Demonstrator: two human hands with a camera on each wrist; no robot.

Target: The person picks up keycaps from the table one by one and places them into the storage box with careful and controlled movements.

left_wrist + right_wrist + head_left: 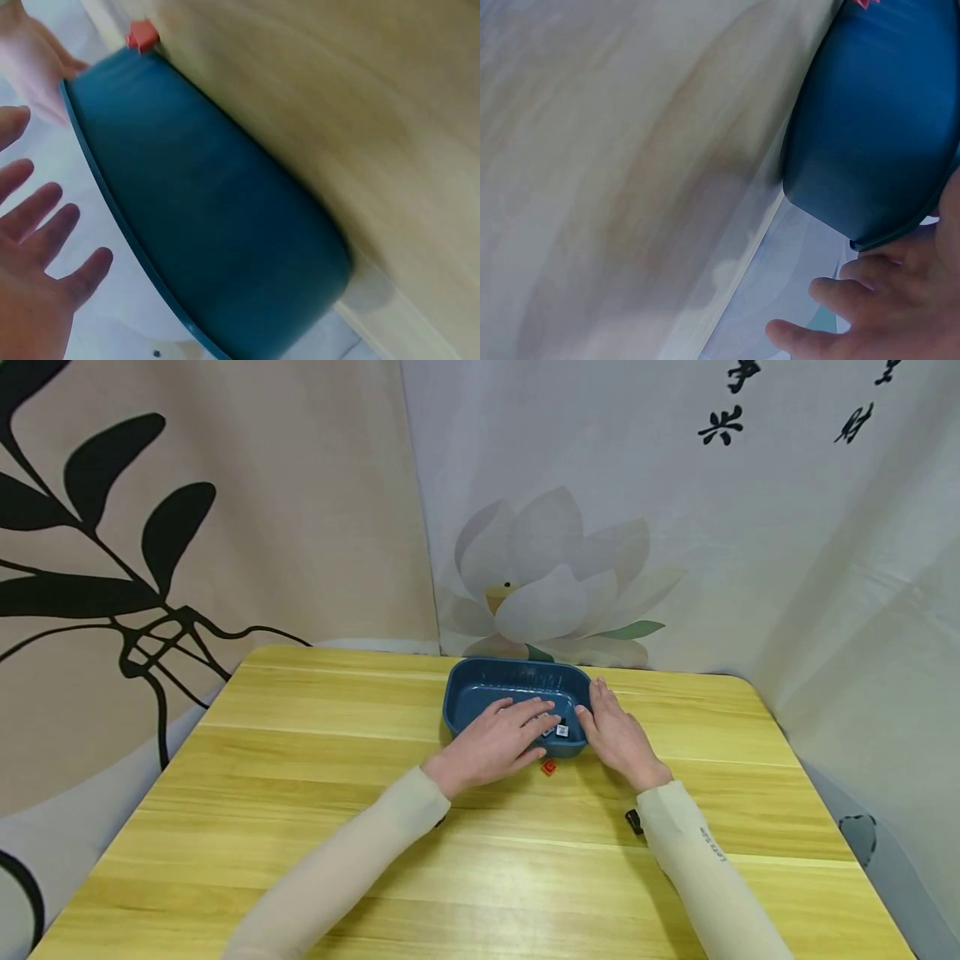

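A blue rectangular basin [517,670] stands near the far edge of the table. Over its near left part hovers my left hand [491,745], fingers straight and spread, holding nothing visible; in the left wrist view these fingers [49,236] show beside the rim. My right hand [618,735] touches the basin's right end, thumb on the inner side, other fingers extended outside. Inside the basin lie small white-and-dark pieces [562,731], partly hidden by my left hand. A small red block [549,767] lies on the table just in front of the basin.
The wooden table [480,877] runs from the basin toward me. Printed curtains [337,510] hang right behind its far edge. A small black device [634,822] sits under my right wrist.
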